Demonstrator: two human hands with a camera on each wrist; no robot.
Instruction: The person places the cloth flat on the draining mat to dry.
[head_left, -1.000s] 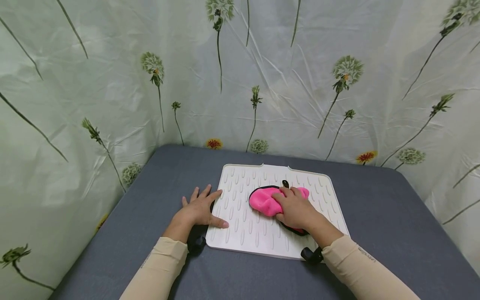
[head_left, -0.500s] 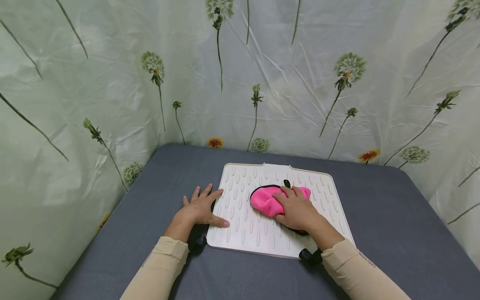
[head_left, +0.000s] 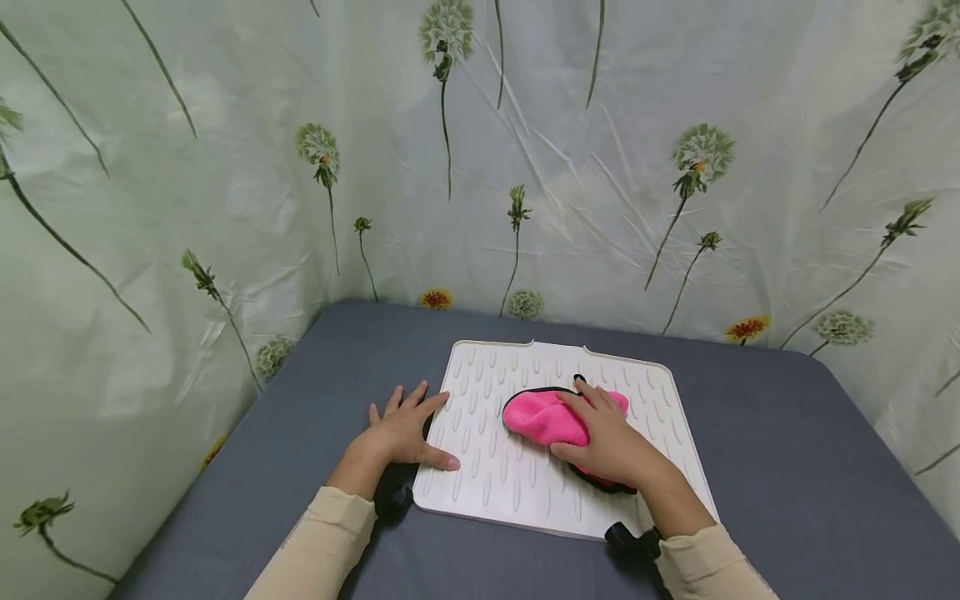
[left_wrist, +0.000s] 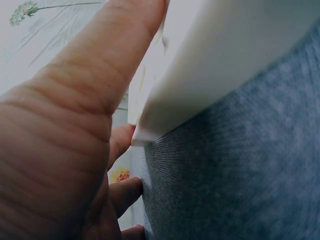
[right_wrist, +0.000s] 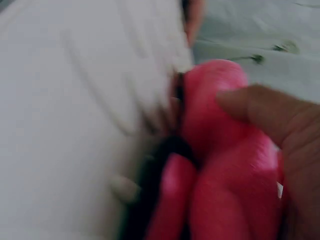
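A white board with rows of raised oblong ridges (head_left: 480, 492) lies on the dark table. My left hand (head_left: 401, 429) rests with spread fingers over its left edge, the thumb on the ridged face. In the left wrist view, the fingertips reach down beside the board's pale side wall (left_wrist: 200, 75). Near the board's middle, my right hand (head_left: 603, 433) holds a bunched pink cloth (head_left: 540, 417) with black edging and a small black loop. The blurred right wrist view shows the thumb pressed against the cloth's folds (right_wrist: 220, 165); the palm hides part of it.
Dark grey-blue fabric (head_left: 787, 467) covers the table on all sides of the board. A pale curtain (head_left: 600, 167) printed with dandelions hangs behind and at the left. Black wrist cameras (head_left: 633, 542) sit beneath the wrists, close to the board's front edge.
The whole head view has shifted slightly, so everything sits lower. My right hand and the cloth's lower part have moved a little toward me. The left hand keeps its place on the board.
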